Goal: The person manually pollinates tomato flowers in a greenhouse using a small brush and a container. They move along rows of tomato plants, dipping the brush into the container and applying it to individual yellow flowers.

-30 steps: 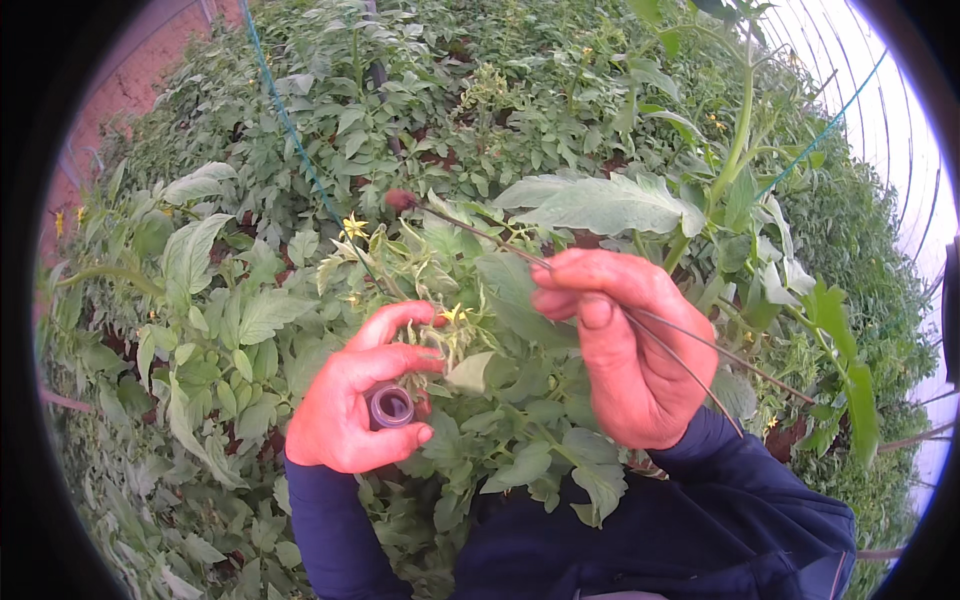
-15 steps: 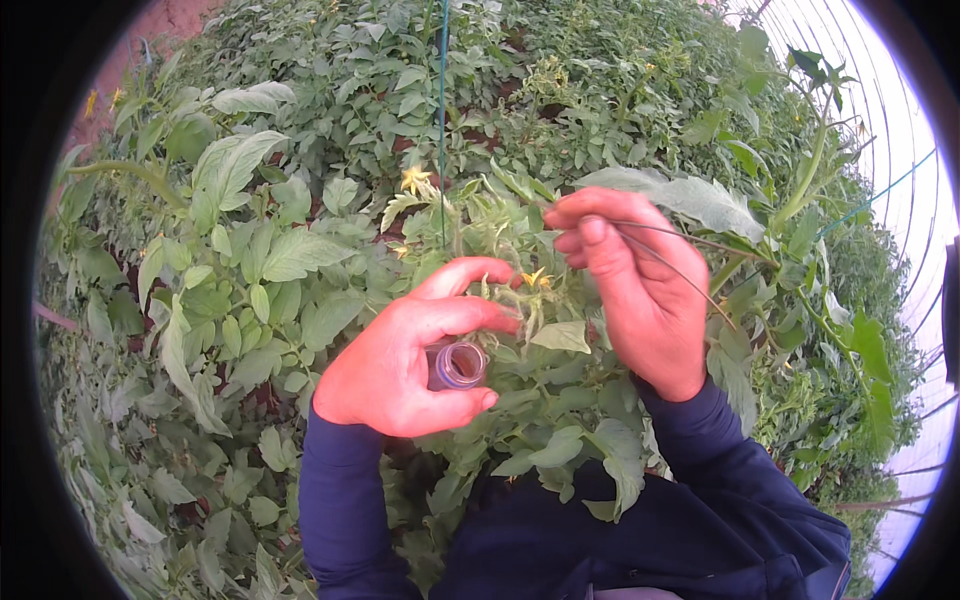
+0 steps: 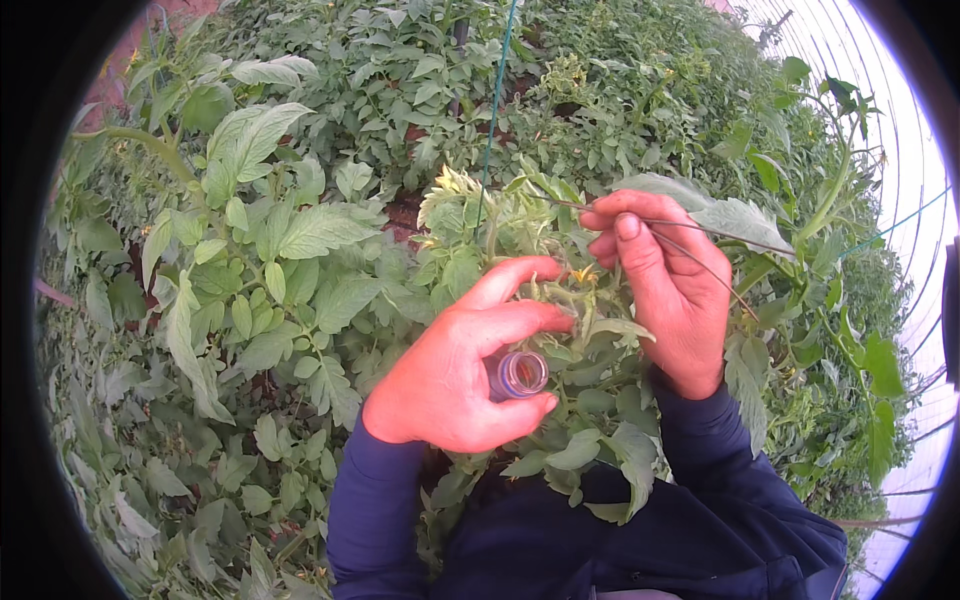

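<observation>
My left hand [image 3: 460, 365] is wrapped round a small open-mouthed bottle [image 3: 522, 374], its clear rim facing up. The index and middle fingers of that hand reach past the bottle to a tomato stem with a yellow flower [image 3: 584, 275], where they appear to touch it. My right hand [image 3: 672, 285] pinches a thin dark wire tool [image 3: 735, 238] between thumb and fingers. Two thin lengths of it spread out to the right of the hand, and a thin end points left above the flower cluster. The inside of the bottle is only partly visible.
A green support string [image 3: 497, 110] runs up from the plant. Large tomato leaves [image 3: 270, 240] crowd the left, and a broad leaf [image 3: 740, 220] lies behind my right hand. Dense plants fill the back. A pale greenhouse wall [image 3: 920, 200] curves along the right.
In the picture, my left hand with the bottle has shifted right and slightly down; my right hand has shifted slightly right. The plants and string have also shifted right, and both grips stay the same.
</observation>
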A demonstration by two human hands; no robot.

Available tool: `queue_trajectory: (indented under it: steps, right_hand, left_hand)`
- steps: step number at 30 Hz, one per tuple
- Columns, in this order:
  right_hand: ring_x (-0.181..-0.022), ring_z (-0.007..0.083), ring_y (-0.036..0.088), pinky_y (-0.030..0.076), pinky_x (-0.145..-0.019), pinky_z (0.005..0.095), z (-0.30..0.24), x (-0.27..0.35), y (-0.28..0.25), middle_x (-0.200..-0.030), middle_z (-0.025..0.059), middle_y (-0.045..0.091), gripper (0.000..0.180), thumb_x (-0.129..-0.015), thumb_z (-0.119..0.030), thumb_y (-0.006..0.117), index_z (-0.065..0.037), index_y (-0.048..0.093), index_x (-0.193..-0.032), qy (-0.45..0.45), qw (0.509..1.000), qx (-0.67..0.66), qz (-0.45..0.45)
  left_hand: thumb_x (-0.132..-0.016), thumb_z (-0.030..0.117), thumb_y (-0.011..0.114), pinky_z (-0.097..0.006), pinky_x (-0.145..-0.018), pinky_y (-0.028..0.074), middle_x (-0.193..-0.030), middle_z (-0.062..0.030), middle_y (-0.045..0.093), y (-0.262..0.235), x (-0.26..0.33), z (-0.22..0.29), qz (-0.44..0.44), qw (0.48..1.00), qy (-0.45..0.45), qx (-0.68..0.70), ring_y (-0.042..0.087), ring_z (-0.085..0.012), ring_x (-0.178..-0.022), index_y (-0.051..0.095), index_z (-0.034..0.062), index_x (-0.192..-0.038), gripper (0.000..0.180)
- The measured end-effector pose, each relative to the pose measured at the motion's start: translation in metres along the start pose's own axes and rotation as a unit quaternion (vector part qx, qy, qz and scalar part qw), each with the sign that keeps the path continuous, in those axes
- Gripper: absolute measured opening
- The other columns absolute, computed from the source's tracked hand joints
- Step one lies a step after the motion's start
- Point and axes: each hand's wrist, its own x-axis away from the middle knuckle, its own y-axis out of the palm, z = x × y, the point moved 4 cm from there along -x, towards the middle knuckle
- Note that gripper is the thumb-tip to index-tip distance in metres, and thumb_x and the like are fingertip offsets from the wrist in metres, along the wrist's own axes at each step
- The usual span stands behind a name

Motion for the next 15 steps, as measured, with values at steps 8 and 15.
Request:
queue_trajectory:
  steps: [8, 15]
  right_hand:
    - [-0.087, 0.0117, 0.07, 0.058, -0.078, 0.0269, -0.016, 0.001, -0.026, -0.108, 0.0138, 0.078, 0.025, -0.114, -0.015, 0.059, 0.005, 0.068, -0.126, -0.094, 0.991, -0.01, 0.095]
    - [-0.083, 0.011, 0.069, 0.057, -0.075, 0.026, 0.011, -0.01, -0.012, -0.101, 0.0086, 0.075, 0.025, -0.114, -0.018, 0.06, 0.004, 0.071, -0.116, 0.038, 0.999, -0.011, 0.009]
  left_hand:
    - [-0.071, 0.013, 0.083, -0.04, -0.101, 0.053, -0.156, -0.0275, 0.05, 0.018, -0.001, -0.004, 0.042, 0.998, 0.016, -0.034, 0.053, -0.0374, -0.145, 0.071, -0.0033, -0.124, 0.057]
    - [-0.071, 0.014, 0.084, -0.039, -0.1, 0.053, -0.155, -0.0282, 0.05, 0.02, 0.0, -0.001, 0.034, 0.998, 0.007, -0.043, 0.059, -0.0345, -0.138, 0.072, -0.0022, -0.123, 0.055]
